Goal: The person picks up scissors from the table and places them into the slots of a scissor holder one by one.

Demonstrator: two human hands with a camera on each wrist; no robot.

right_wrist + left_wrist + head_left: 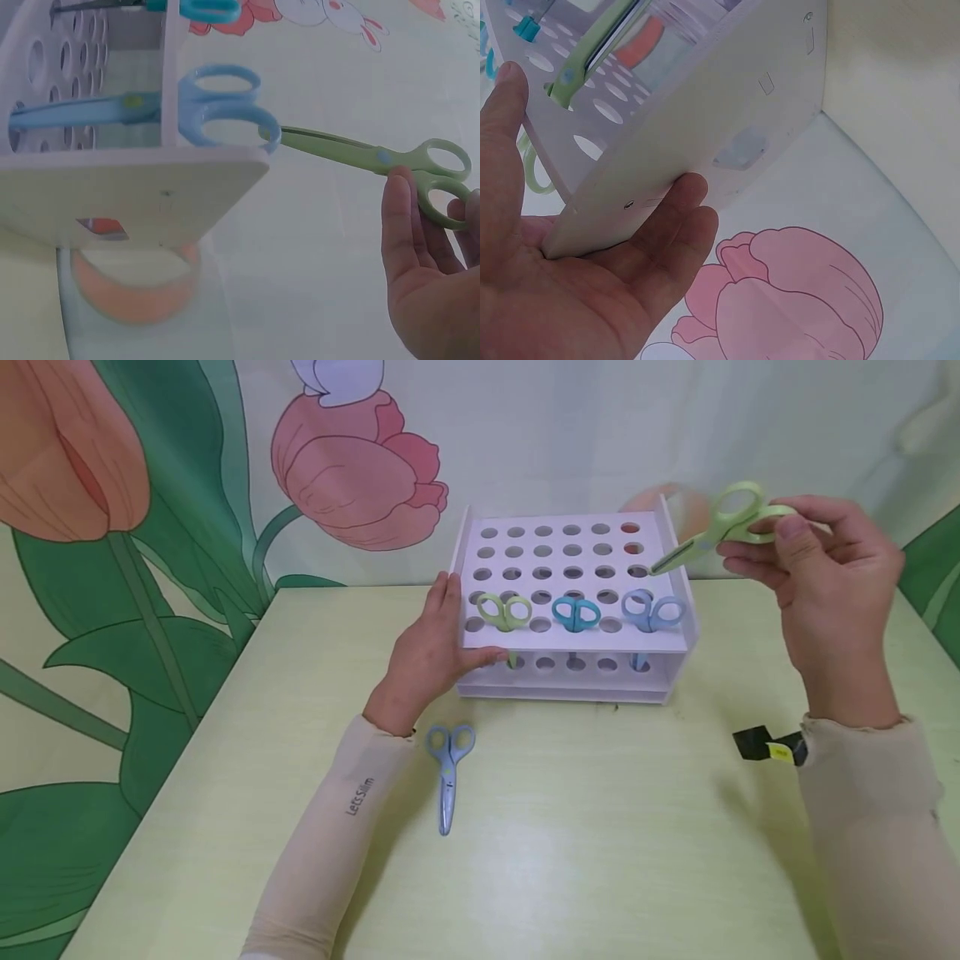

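Beige sleeves (870,835) come nearest, stretched over the desk (592,843). On the left, the left hand (429,650) grips a corner of the white perforated rack (558,642), thumb along the front edge and fingers against the outer side panel. The right hand (843,568) pinches light-green scissors (720,533) by a handle loop, holding them in the air beside the rack's right end, blades pointing down and left. Yellow-green scissors (506,619), teal scissors (576,617) and light-blue scissors (650,615) stand in the rack's front holes, handles up. Grey-blue scissors (447,772) lie on the desk before it.
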